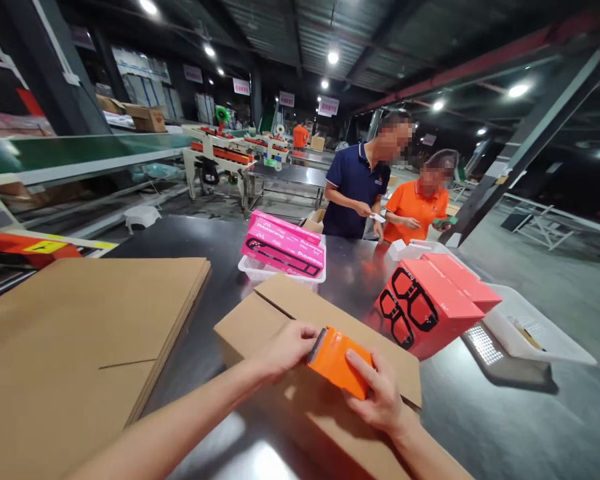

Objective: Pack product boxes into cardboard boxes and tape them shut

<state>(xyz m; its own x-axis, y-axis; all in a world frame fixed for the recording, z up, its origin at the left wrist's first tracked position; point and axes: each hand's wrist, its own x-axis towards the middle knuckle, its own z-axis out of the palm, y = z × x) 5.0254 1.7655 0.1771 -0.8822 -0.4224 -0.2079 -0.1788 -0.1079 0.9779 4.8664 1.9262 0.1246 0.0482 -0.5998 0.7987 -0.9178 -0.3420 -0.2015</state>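
Note:
An orange tape dispenser (337,363) with a toothed metal edge rests on top of a closed brown cardboard box (300,313) at the centre of the dark table. My right hand (380,397) grips the dispenser's body from the near side. My left hand (287,347) lies on the box top, its fingertips touching the dispenser's toothed end. Both forearms reach in from the bottom of the frame.
A stack of flat cardboard sheets (80,333) lies at the left. Pink boxes (285,250) sit in a white basket (253,269), red boxes (430,303) beside a white tray (540,327) at the right. Two people (355,187) stand across the table. A conveyor (80,157) runs along the left.

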